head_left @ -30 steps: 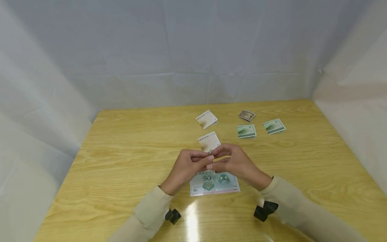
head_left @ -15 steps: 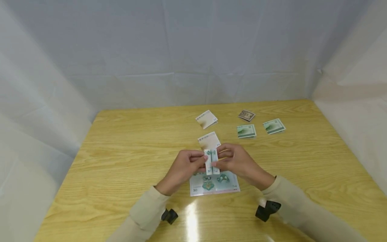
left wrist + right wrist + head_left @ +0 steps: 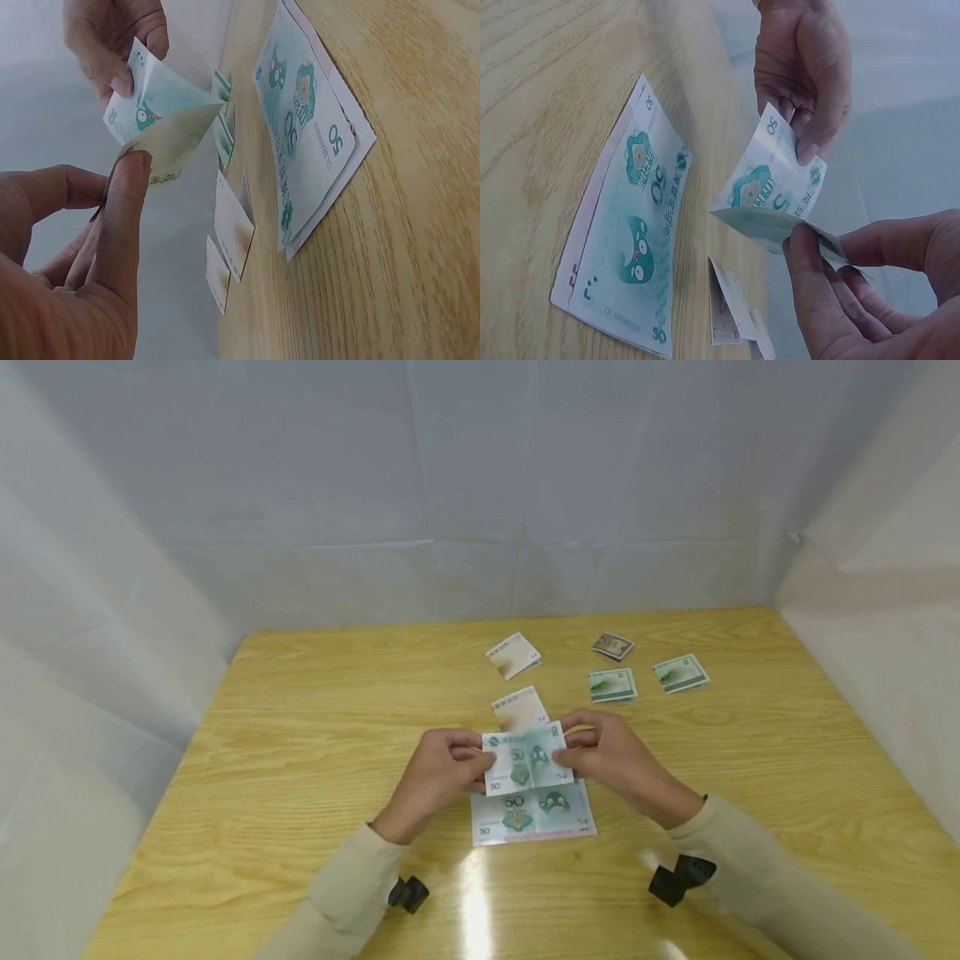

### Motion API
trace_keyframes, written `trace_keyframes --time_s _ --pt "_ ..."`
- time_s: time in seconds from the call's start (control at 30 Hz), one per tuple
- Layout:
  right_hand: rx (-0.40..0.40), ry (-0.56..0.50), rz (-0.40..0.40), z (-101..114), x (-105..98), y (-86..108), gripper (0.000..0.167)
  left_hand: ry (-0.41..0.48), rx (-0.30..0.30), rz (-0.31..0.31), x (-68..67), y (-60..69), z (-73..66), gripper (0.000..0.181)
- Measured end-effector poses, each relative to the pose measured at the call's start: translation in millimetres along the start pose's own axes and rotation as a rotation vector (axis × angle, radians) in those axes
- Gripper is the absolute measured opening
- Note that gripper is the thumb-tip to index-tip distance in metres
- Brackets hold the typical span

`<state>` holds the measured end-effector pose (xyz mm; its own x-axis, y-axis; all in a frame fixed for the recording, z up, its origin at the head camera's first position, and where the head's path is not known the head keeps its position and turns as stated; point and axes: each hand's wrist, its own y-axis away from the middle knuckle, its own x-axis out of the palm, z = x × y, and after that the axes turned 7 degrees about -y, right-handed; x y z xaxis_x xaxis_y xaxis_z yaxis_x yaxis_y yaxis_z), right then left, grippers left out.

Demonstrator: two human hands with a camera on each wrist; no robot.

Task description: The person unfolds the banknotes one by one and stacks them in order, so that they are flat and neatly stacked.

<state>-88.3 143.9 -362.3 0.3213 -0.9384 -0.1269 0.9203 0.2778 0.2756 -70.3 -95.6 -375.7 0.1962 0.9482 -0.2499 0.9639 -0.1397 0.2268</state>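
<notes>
A green-and-white play banknote (image 3: 527,739) marked 50 hangs spread between my two hands, above the table. It bends along a crease down its middle, which the left wrist view and right wrist view show as a V. My left hand (image 3: 438,777) pinches its left end, thumb on the printed face and fingers behind. The right hand (image 3: 626,768) pinches the other end in the same way. Just below lie flat 50 banknotes (image 3: 534,820), a green one over one with a pink edge. The held note hides their far part in the head view.
Beyond the hands stand two folded pale notes (image 3: 513,656), the nearer partly covered by the held one. To the right are two folded green notes (image 3: 612,686) and a small folded brown note (image 3: 612,646). White sheeting (image 3: 480,527) encloses the wooden table (image 3: 315,718).
The banknote was edge-on and narrow between the fingertips, then showed as two slim folded strips. My hands have moved apart, and it is now opened out wide.
</notes>
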Motion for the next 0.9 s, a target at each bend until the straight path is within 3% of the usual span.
trace_keyframes --time_s 0.4,0.63,0.9 --pt "0.004 0.047 -0.031 -8 -18 0.5 0.029 -0.005 -0.008 0.039 -11.0 0.6 9.0 0.023" --pt "0.027 0.063 -0.035 -11 -28 3.4 0.030 -0.015 -0.027 0.032 -15.0 3.0 11.5 0.030" --pt "0.061 0.047 -0.023 -15 -32 4.7 0.029 -0.006 -0.039 0.076 -17.5 2.4 13.3 0.025"
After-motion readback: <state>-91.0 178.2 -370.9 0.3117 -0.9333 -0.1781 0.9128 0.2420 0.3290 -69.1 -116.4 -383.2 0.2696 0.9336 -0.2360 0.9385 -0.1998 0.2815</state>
